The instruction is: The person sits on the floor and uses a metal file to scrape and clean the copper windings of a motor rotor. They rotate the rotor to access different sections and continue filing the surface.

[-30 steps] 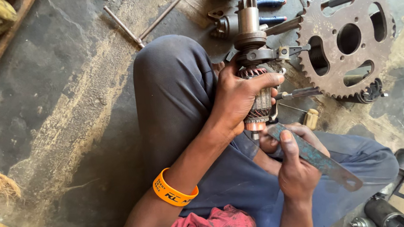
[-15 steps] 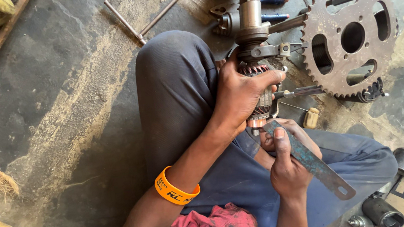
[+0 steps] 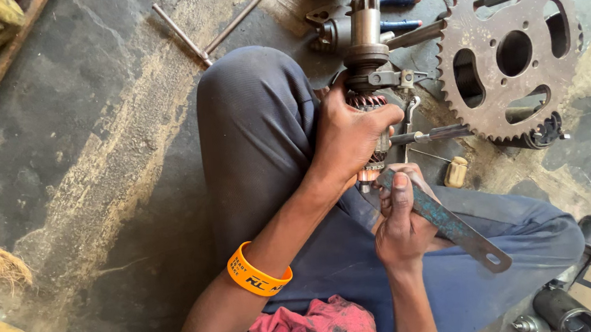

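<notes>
Motor part held over your knee, flat blade at its lower end

Your left hand (image 3: 350,135) is wrapped tight around the motor part (image 3: 367,72), holding it upright against your knee (image 3: 254,112). Your right hand (image 3: 401,213) is closed around a flat metal blade (image 3: 445,220), tip at the copper end. The work looks midway: sprocket (image 3: 508,51), screwdriver (image 3: 430,133) and loose pieces lie around on the floor (image 3: 90,135), nothing reassembled.

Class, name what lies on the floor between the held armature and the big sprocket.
In the head view, a screwdriver lies between the armature and the sprocket.
</notes>
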